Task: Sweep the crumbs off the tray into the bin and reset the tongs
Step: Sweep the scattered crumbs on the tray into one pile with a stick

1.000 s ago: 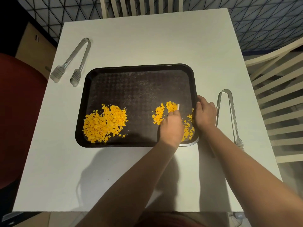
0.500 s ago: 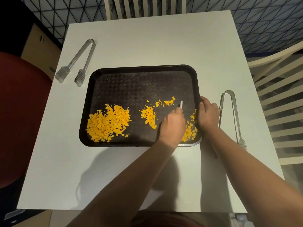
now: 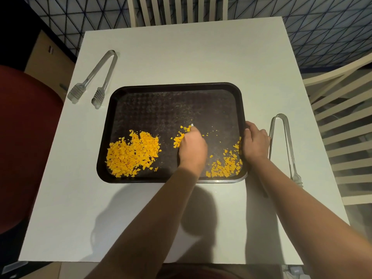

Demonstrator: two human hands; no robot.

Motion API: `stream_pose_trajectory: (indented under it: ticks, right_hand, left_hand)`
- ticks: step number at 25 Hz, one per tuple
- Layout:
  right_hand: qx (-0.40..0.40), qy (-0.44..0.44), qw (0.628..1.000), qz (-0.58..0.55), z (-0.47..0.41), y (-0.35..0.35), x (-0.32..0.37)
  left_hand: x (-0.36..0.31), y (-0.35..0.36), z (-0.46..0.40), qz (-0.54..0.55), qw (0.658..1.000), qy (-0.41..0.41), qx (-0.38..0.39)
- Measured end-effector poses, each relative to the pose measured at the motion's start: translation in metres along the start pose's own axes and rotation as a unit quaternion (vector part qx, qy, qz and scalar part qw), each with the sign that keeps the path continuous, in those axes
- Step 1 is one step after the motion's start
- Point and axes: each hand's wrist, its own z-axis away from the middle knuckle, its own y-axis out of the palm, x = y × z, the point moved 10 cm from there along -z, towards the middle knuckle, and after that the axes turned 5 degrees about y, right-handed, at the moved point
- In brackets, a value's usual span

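1. Your left hand (image 3: pixel 192 146) is curled down over a small pale tool (image 3: pixel 192 125), fingers clamped on it; only its tip shows beyond your knuckles, so I cannot tell what kind of scraper or brush it is. Held low like this, its edge can drag along the tray floor.

2. Your right hand (image 3: pixel 255 140) grips the right rim of the black tray (image 3: pixel 173 86), fingers hooked over the edge. That looks like bracing, so the tray won't slide on the white table (image 3: pixel 181 49) under a sideways push.

3. The crumbs lie in three lots. A small cluster (image 3: pixel 179 137) sits right at your left fingertips. The big heap (image 3: pixel 131 154) lies well to the left of those fingers, in the near-left corner. A looser patch (image 3: pixel 226 166) sits between your two hands, against the rim just below your right fingers.

4. I judge you're herding the small cluster toward the big heap: one pile tips out more cleanly than three.

5. One pair of clear tongs (image 3: pixel 284 146) lies on the table just beyond your right knuckles, arms nearly together. The other tongs (image 3: pixel 94 77) lie far off past the tray's far-left corner, arms splayed. Both are untouched, so the resetting is not yet done.

6. No bin is plainly in view. A dark red shape (image 3: pixel 24 137) sits off the table's left edge; I cannot say what it is.
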Motion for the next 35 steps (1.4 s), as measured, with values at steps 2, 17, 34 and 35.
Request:
stream_pose_trajectory:
  ticks: [2,17,34,35]
  right_hand:
    - [0.001,-0.003,1.000,-0.001,0.000,0.000,0.001]
    - [0.006,-0.006,1.000,-0.006,0.003,-0.003,0.005]
    - [0.007,-0.017,1.000,-0.011,0.007,-0.006,0.011]
    - [0.008,-0.017,1.000,-0.012,0.007,-0.007,0.011]
  left_hand:
    - [-0.007,0.002,0.013,0.035,0.999,0.036,0.005]
    - [-0.006,0.006,0.072,-0.005,0.970,0.243,-0.032]
    - [-0.060,0.034,0.049,-0.048,0.979,0.169,0.098]
    - [-0.065,0.037,0.050,-0.058,0.978,0.173,0.105]
